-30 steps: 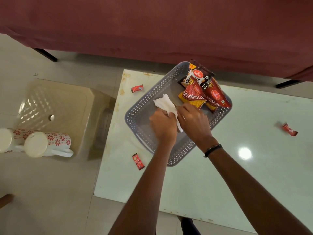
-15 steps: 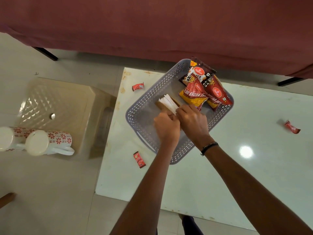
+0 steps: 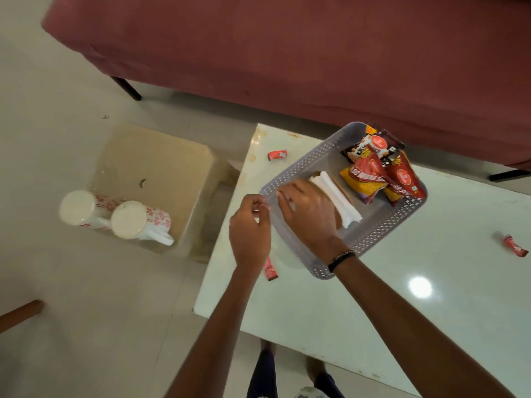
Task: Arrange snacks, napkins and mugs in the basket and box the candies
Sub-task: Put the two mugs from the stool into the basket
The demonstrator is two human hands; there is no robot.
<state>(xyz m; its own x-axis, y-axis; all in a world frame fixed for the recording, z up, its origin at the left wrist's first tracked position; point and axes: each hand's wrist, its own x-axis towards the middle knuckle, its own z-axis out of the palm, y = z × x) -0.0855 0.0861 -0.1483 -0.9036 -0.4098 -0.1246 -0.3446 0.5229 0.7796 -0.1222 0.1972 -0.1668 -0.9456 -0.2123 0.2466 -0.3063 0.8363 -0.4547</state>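
A grey perforated basket (image 3: 373, 237) sits on the white table (image 3: 402, 311). Several snack packets (image 3: 382, 170) lie in its far end, and a stack of white napkins (image 3: 336, 196) lies in its middle. My right hand (image 3: 307, 216) is over the basket just left of the napkins, fingers stretched toward the left rim and holding nothing. My left hand (image 3: 250, 228) hovers by the basket's left corner with loosely curled fingers; I see nothing in them. Two white mugs (image 3: 140, 222) with red flowers lie on their sides to the left. Red candies lie on the table: one (image 3: 277, 154), another (image 3: 270, 270), a third (image 3: 515, 246).
The mugs rest on a beige plastic stool (image 3: 155, 168) standing on the floor left of the table. A maroon sofa (image 3: 287, 53) runs behind the table. A wooden piece (image 3: 17, 314) shows at the lower left. My feet are under the table's near edge.
Both hands have let go of the napkins, which now lie in the basket. The hands have moved left toward the basket's rim, and the view has swung left.
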